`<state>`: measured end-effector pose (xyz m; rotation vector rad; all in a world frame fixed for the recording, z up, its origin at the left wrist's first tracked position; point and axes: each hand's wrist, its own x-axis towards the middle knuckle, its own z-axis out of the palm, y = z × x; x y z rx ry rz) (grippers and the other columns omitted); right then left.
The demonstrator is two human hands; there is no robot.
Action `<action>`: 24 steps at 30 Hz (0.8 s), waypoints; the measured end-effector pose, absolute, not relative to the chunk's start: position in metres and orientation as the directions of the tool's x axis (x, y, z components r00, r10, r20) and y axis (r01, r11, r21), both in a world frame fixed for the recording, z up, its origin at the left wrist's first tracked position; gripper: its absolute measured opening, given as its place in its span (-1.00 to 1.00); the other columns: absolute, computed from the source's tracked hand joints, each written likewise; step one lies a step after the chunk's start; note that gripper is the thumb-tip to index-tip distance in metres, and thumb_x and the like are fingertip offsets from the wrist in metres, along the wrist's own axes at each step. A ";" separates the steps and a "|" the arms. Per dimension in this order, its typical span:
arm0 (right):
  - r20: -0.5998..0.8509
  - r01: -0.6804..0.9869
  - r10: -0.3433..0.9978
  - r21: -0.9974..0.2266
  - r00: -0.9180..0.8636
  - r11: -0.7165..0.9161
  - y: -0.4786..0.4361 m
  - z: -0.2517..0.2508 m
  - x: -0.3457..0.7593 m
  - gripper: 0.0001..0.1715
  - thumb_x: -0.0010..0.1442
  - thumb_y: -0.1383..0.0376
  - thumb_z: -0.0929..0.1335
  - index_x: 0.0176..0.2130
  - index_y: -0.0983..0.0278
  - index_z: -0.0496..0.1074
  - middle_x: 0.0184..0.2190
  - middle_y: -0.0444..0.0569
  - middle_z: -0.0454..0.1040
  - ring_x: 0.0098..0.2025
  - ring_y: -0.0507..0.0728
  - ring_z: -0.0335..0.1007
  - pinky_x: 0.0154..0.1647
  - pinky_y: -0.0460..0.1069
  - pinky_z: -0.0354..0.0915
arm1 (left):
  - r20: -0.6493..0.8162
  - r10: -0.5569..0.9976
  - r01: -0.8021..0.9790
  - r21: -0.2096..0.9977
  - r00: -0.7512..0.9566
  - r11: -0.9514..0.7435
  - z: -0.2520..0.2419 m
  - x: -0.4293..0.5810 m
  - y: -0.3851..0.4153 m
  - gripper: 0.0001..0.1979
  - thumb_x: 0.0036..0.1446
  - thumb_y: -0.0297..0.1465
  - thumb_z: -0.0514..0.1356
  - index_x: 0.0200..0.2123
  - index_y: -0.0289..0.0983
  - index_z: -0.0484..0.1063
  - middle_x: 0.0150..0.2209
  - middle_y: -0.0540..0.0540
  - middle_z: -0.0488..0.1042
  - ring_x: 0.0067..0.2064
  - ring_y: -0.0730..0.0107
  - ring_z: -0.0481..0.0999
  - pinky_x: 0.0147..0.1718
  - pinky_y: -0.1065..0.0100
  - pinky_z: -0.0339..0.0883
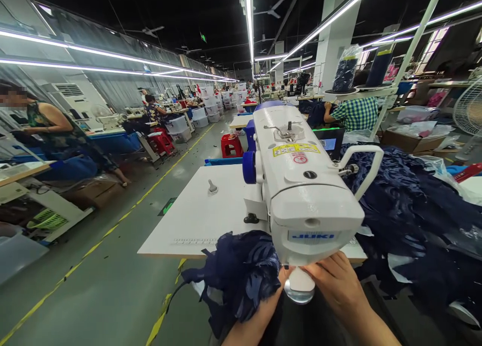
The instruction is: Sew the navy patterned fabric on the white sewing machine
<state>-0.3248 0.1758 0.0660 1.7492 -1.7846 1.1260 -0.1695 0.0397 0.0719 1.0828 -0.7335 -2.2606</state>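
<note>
In the head view, the right hand lies at 6 o'clock under the smooth white sewing machine, fingers spread loosely on dark cloth, grasping nothing I can see; the left hand is mostly hidden, so its grip I cannot tell. The crinkled navy fabric bunches at 7 o'clock, off the matte white surface edge; fingers this near the needle could get caught, or the limp folds could slide off

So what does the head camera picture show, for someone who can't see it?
Two hands, the left hand and right hand, work under a white sewing machine. Dark blue fabric is bunched beside them on a white table.
</note>
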 end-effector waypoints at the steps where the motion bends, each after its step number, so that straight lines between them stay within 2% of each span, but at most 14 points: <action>1: 0.752 -0.958 -0.644 -0.267 -0.139 -0.105 0.175 0.067 -0.325 -0.63 0.28 0.47 0.25 -0.01 0.14 0.44 -0.20 -0.05 0.52 -0.14 0.10 0.38 -0.02 0.05 0.20 | -0.530 -0.654 0.227 0.657 -0.539 -0.719 0.073 -0.167 0.041 -0.37 -0.24 -0.28 0.44 0.02 -0.09 0.51 -0.03 -0.14 0.53 0.22 -0.19 0.30 0.03 -0.09 0.41; 3: 0.730 -0.954 -0.667 -0.283 -0.146 -0.102 0.176 0.068 -0.325 -0.58 0.29 0.48 0.23 0.05 0.13 0.41 -0.17 -0.03 0.51 -0.09 0.12 0.36 0.03 0.08 0.18 | -0.522 -0.655 0.225 0.662 -0.546 -0.715 0.073 -0.164 0.042 -0.35 -0.25 -0.30 0.45 0.03 -0.09 0.50 -0.02 -0.12 0.53 0.22 -0.17 0.29 0.04 -0.08 0.41; 5: 0.692 -0.942 -0.706 -0.318 -0.152 -0.109 0.176 0.066 -0.326 -0.57 0.29 0.47 0.25 0.06 0.10 0.41 -0.16 -0.03 0.50 -0.08 0.13 0.35 0.00 0.09 0.21 | -0.501 -0.655 0.211 0.680 -0.565 -0.702 0.072 -0.165 0.042 -0.37 -0.26 -0.35 0.46 0.00 -0.12 0.52 -0.02 -0.11 0.53 0.22 -0.13 0.29 0.09 0.01 0.38; 7: 0.619 -0.902 -0.753 -0.424 -0.225 -0.079 0.176 0.065 -0.328 -0.64 0.29 0.42 0.26 -0.02 0.07 0.46 -0.18 -0.02 0.48 -0.11 0.15 0.35 -0.10 0.06 0.27 | -0.470 -0.658 0.196 0.707 -0.589 -0.680 0.071 -0.170 0.039 -0.42 -0.23 -0.35 0.45 -0.03 -0.14 0.54 -0.01 -0.10 0.52 0.22 -0.11 0.29 0.14 0.08 0.34; 8: 0.553 -0.855 -0.780 -0.517 -0.293 -0.046 0.175 0.065 -0.328 -0.70 0.30 0.38 0.27 -0.07 0.08 0.49 -0.16 -0.01 0.47 -0.10 0.16 0.36 -0.13 0.04 0.30 | -0.451 -0.660 0.187 0.724 -0.600 -0.664 0.069 -0.173 0.037 -0.44 -0.21 -0.34 0.44 -0.03 -0.15 0.54 0.01 -0.10 0.52 0.22 -0.10 0.29 0.16 0.10 0.32; 11: 0.238 -0.545 -0.841 -0.834 -0.486 0.079 0.170 0.070 -0.331 -0.76 0.27 0.22 0.31 -0.08 0.16 0.49 -0.10 0.04 0.45 -0.05 0.21 0.36 -0.10 0.05 0.34 | -0.348 -0.661 0.119 0.824 -0.665 -0.554 0.062 -0.183 0.030 -0.44 -0.15 -0.30 0.42 0.01 -0.14 0.51 0.04 -0.11 0.50 0.24 -0.12 0.27 0.19 0.06 0.28; 13: 0.060 -0.307 -0.861 -0.945 -0.505 0.114 0.167 0.079 -0.332 -0.64 0.20 0.12 0.37 -0.05 0.22 0.46 -0.13 0.05 0.46 -0.09 0.23 0.37 -0.07 0.08 0.34 | -0.263 -0.651 0.060 0.901 -0.712 -0.429 0.057 -0.189 0.028 -0.42 -0.14 -0.29 0.42 0.04 -0.12 0.48 0.04 -0.12 0.50 0.25 -0.14 0.24 0.20 0.03 0.26; 15: -0.010 -0.142 -0.878 -0.986 -0.478 0.089 0.163 0.089 -0.333 -0.56 0.13 0.09 0.41 -0.05 0.26 0.45 -0.18 0.03 0.48 -0.15 0.23 0.37 -0.08 0.10 0.34 | -0.202 -0.641 0.020 0.947 -0.740 -0.321 0.054 -0.196 0.028 -0.39 -0.17 -0.29 0.44 0.04 -0.12 0.47 0.05 -0.13 0.49 0.26 -0.16 0.23 0.20 0.02 0.24; 18: -0.016 -0.008 -0.893 -1.000 -0.450 0.021 0.160 0.100 -0.334 -0.55 0.03 0.10 0.46 -0.12 0.27 0.46 -0.23 0.00 0.50 -0.18 0.23 0.38 -0.13 0.08 0.34 | -0.181 -0.647 -0.021 0.969 -0.741 -0.247 0.055 -0.208 0.031 -0.30 -0.31 -0.33 0.50 0.02 -0.13 0.49 0.05 -0.14 0.49 0.23 -0.21 0.26 0.19 0.00 0.25; 21: -0.045 0.045 -0.876 -0.999 -0.481 0.027 0.159 0.104 -0.333 -0.61 -0.05 0.11 0.48 -0.24 0.26 0.46 -0.32 -0.04 0.49 -0.25 0.20 0.37 -0.21 0.04 0.34 | -0.186 -0.662 -0.024 0.969 -0.726 -0.247 0.061 -0.217 0.033 -0.28 -0.38 -0.38 0.52 -0.01 -0.13 0.51 0.04 -0.15 0.49 0.22 -0.23 0.27 0.19 0.01 0.26; 24: -0.114 0.079 -0.866 -0.993 -0.487 0.086 0.158 0.103 -0.333 -0.71 -0.06 0.14 0.47 -0.35 0.25 0.44 -0.44 -0.08 0.45 -0.36 0.14 0.32 -0.37 -0.03 0.30 | -0.242 -0.671 -0.016 0.946 -0.701 -0.324 0.065 -0.224 0.034 -0.36 -0.32 -0.41 0.49 -0.04 -0.12 0.52 0.02 -0.13 0.51 0.23 -0.21 0.26 0.18 0.03 0.26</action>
